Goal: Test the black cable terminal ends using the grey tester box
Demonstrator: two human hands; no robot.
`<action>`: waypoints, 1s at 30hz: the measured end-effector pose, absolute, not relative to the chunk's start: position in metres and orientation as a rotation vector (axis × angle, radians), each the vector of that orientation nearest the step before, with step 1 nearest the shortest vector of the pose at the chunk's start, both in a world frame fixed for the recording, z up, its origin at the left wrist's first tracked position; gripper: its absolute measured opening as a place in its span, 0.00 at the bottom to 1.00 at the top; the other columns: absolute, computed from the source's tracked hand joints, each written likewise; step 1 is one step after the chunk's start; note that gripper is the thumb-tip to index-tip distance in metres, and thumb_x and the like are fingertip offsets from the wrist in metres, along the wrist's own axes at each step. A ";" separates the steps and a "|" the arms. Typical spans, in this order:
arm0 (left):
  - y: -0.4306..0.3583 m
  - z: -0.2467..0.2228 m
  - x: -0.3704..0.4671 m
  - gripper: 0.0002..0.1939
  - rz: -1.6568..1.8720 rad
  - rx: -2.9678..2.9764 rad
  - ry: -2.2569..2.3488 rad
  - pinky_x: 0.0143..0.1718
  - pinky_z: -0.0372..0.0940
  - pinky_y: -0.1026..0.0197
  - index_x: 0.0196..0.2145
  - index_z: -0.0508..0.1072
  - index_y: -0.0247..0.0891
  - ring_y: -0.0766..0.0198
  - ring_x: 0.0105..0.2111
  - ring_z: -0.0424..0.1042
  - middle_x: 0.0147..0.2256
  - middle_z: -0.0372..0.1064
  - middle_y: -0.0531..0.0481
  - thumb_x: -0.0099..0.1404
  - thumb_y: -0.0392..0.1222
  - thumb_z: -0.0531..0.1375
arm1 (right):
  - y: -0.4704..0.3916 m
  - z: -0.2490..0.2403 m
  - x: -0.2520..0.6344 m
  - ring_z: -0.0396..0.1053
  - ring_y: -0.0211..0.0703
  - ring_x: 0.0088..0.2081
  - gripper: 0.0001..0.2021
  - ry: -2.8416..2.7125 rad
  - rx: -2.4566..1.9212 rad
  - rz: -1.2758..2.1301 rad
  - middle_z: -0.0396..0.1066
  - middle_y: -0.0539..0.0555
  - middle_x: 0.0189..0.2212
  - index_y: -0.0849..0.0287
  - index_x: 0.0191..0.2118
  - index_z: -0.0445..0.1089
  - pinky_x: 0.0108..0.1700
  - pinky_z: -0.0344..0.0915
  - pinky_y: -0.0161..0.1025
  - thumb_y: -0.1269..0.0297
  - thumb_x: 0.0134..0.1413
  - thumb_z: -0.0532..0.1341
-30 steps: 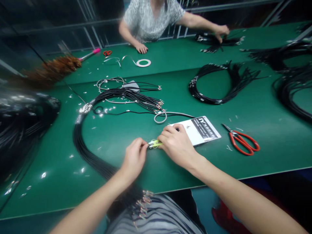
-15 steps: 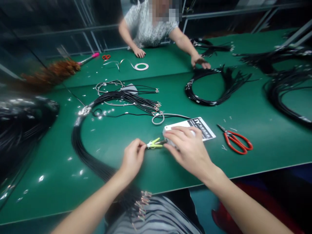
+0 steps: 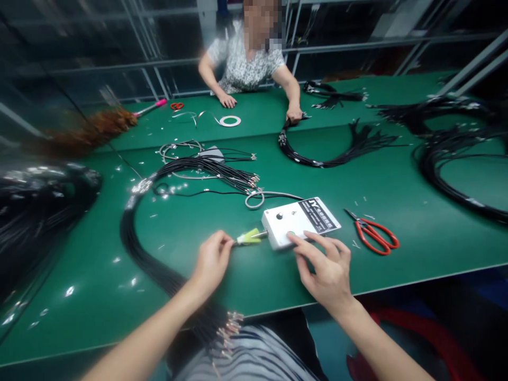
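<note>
A white box (image 3: 283, 225) with a black knob and a printed label lies on the green table (image 3: 159, 275). From its left side a shaft sticks out, with a yellow-green clip (image 3: 249, 237) at its end. Left of the clip, my left hand (image 3: 212, 259) pinches a thin wire end that runs to it. My right hand (image 3: 327, 267) has its fingers apart, the index fingertip on a green button on the box's top. A thick bundle of black cables (image 3: 137, 246) curves around my left hand and hangs over the near edge.
Red-handled scissors (image 3: 375, 235) lie right of the box. Across the table a person (image 3: 248, 66) grips a black cable bundle (image 3: 313, 160). More bundles (image 3: 444, 180) lie at the right, others (image 3: 43, 211) at the left. A white tape roll (image 3: 230, 121) and a brown duster (image 3: 93, 129) are farther back.
My right hand has left the clip and moved right and down, onto the box's button, uncovering the box. Across the table, the person's hand has taken hold of the bundle and shifted it left.
</note>
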State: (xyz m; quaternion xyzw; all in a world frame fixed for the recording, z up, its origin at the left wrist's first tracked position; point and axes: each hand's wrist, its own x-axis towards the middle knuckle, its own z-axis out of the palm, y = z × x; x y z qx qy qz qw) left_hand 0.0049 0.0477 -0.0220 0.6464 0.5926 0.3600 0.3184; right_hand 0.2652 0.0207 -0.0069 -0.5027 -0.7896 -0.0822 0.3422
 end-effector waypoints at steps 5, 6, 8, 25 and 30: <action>0.041 -0.020 -0.002 0.08 1.007 1.645 1.577 0.28 0.60 0.65 0.29 0.70 0.37 0.65 0.26 0.69 0.26 0.70 0.53 0.66 0.40 0.57 | 0.025 -0.008 0.266 0.71 0.50 0.51 0.13 -2.015 -1.288 -0.203 0.79 0.50 0.44 0.52 0.41 0.69 0.55 0.57 0.52 0.78 0.55 0.62; 0.043 -0.019 -0.003 0.08 1.029 1.627 1.577 0.27 0.60 0.66 0.29 0.70 0.37 0.65 0.25 0.69 0.26 0.70 0.53 0.66 0.40 0.57 | 0.023 -0.007 0.266 0.71 0.51 0.51 0.13 -2.007 -1.279 -0.183 0.79 0.50 0.45 0.52 0.42 0.69 0.55 0.57 0.52 0.78 0.55 0.62; 0.055 -0.016 -0.008 0.08 1.090 1.585 1.585 0.25 0.60 0.66 0.28 0.69 0.37 0.67 0.23 0.67 0.24 0.68 0.54 0.64 0.40 0.58 | 0.018 -0.008 0.264 0.69 0.52 0.53 0.14 -1.994 -1.248 -0.147 0.78 0.52 0.47 0.52 0.43 0.68 0.55 0.59 0.53 0.78 0.54 0.62; 0.041 0.050 -0.062 0.07 0.185 2.049 0.994 0.36 0.65 0.61 0.29 0.70 0.40 0.60 0.33 0.70 0.30 0.71 0.51 0.58 0.29 0.61 | -0.016 -0.024 0.231 0.71 0.49 0.51 0.15 -2.088 -1.044 0.414 0.74 0.58 0.51 0.55 0.48 0.68 0.51 0.69 0.50 0.77 0.57 0.59; 0.003 0.054 -0.065 0.11 -0.173 2.247 1.007 0.35 0.62 0.61 0.31 0.69 0.39 0.60 0.34 0.69 0.35 0.69 0.48 0.66 0.28 0.52 | -0.008 -0.018 0.213 0.72 0.49 0.49 0.13 -2.078 -0.977 0.559 0.75 0.57 0.49 0.54 0.47 0.68 0.50 0.70 0.50 0.76 0.59 0.58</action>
